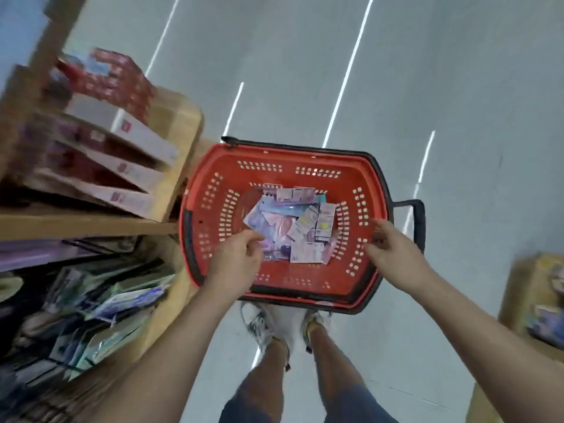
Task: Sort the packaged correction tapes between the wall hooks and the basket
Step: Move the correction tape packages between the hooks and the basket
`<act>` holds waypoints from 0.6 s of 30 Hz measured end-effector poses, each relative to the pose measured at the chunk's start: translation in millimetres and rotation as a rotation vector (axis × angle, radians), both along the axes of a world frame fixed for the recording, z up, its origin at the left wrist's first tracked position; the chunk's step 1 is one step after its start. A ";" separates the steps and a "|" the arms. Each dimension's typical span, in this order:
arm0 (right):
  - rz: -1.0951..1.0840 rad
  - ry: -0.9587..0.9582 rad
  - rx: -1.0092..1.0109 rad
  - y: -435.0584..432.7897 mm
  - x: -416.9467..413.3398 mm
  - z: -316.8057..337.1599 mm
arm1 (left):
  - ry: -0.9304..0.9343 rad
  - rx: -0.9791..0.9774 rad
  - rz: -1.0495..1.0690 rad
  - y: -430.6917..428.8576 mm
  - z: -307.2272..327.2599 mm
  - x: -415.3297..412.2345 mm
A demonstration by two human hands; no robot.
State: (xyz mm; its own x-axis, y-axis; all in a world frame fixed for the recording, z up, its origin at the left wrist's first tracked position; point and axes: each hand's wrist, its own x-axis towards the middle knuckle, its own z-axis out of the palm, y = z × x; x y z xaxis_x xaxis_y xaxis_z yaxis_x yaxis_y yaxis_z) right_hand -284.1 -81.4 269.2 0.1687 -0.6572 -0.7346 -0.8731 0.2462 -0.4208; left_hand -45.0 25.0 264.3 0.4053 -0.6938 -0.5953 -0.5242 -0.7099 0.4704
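Red basket (pixel 288 158) on the floor (pixel 457 87) holds the packaged correction tapes (pixel 293 221); my left hand (pixel 235 257) curls over them, grip unclear, my right hand (pixel 393 248) reaches straight-fingered at its rim

1. The basket (pixel 274 154) is red, its walls dotted with rows of small pale slots. Its rim band and handle (pixel 418 221) are black.
2. The packs (pixel 293 227) in it are pastel: pink, lilac, light blue and white, a few with yellow labels.
3. The floor (pixel 427 87) is pale grey, crossed by thin white streaks.
4. The shelf (pixel 183 117) is light tan wood.
5. The boxes (pixel 134 138) on it are white with dark red sides and small pink labels.
6. The carton (pixel 119 77) above them is red with a pale speckled print.
7. The packets (pixel 116 300) at lower left are blue, green and white.
8. The shoes (pixel 280 322) are white with grey and yellow marks.
9. The shorts (pixel 253 401) are blue.
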 end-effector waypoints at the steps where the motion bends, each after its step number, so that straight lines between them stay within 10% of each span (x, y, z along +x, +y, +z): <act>1: -0.042 -0.004 0.013 -7.0 5.5 -29.7 | 0.006 0.024 -0.019 -7.7 -30.7 -1.2; 11: -0.440 0.043 0.185 -34.7 64.0 -348.2 | 0.038 0.165 -0.321 -70.5 -358.6 -28.8; 18: -0.520 0.127 0.017 -31.4 70.3 -461.0 | 0.018 0.121 -0.338 -79.6 -457.2 -49.3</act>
State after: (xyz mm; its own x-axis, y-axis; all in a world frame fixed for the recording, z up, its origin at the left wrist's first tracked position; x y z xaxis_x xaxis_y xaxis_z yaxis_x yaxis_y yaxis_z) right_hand -213.8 -112.8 -191.8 -0.2672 -0.6184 -0.7390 -0.6781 0.6655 -0.3117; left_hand -94.3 -54.6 -192.9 0.1534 -0.7107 -0.6866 -0.7316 -0.5487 0.4046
